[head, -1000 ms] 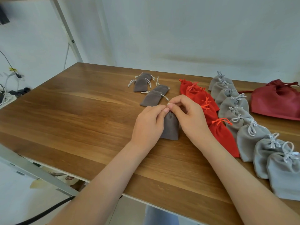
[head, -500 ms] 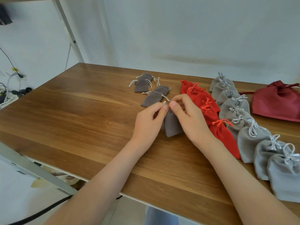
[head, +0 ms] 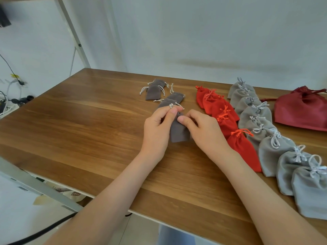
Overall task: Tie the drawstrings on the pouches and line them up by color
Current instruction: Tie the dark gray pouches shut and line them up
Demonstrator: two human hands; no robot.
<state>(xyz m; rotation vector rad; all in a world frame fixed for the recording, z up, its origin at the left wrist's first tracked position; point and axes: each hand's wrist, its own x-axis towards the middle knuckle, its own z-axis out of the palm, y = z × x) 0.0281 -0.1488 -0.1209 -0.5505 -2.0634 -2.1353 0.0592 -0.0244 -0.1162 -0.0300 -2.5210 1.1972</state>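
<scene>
Wooden table (head: 70, 129): one, against a white wall (head: 194, 32).
Maroon bag (head: 300, 110): one, far right, cut off by the frame edge.
Light grey pouches (head: 272, 156): about nine, tied, in an overlapping row; exact count unsure.
Red pouches (head: 244, 149): about five, tied, in a row just beside them.
Dark grey pouches (head: 152, 93): four loose at the back.
Held pouch (head: 178, 131): a fifth dark grey one, mid-table. The right hand (head: 203, 129) grips its neck with curled fingers, and the left hand (head: 155, 128) pinches its drawstring (head: 170, 105) between thumb and forefinger.

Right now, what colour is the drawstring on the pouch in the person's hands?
Off-white cord on the small taupe fabric pouch; head view.
</scene>
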